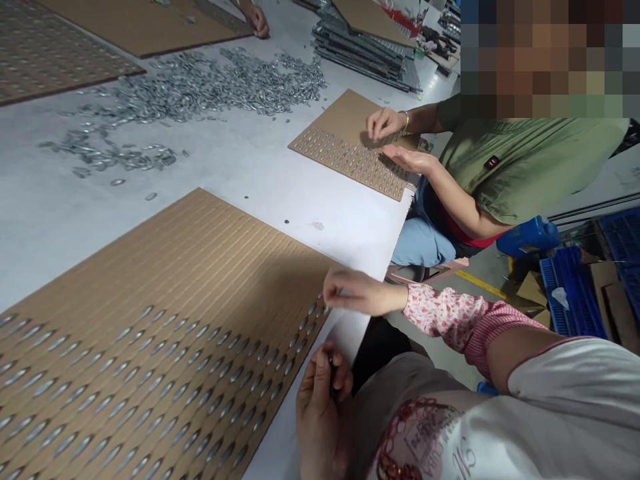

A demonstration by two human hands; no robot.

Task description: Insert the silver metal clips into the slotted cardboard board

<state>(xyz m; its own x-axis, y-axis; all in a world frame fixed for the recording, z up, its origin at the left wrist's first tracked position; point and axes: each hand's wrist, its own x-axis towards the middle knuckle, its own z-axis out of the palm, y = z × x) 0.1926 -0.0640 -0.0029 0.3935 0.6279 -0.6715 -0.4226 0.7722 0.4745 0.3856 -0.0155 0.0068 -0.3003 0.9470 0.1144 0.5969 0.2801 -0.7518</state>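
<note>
A brown board (200, 233) lies on the white table, its near part set with rows of small oval metal pieces and its far part bare but grooved. Over the board's right edge, my right hand (355, 291) is pinched, fingertips pointing down beside the last row; what it grips is too small to tell. My left hand (323, 407) is curled, palm up, just off the same edge, below my right hand. Something small and dark shows between its thumb and fingers.
Loose metal pieces (215, 87) are heaped beyond the board. A person (530, 160) at the right works over a smaller board (345, 110). Another person's hand (257, 21) rests near a far board (135, 23). Stacked dark panels (360, 57) stand at the back.
</note>
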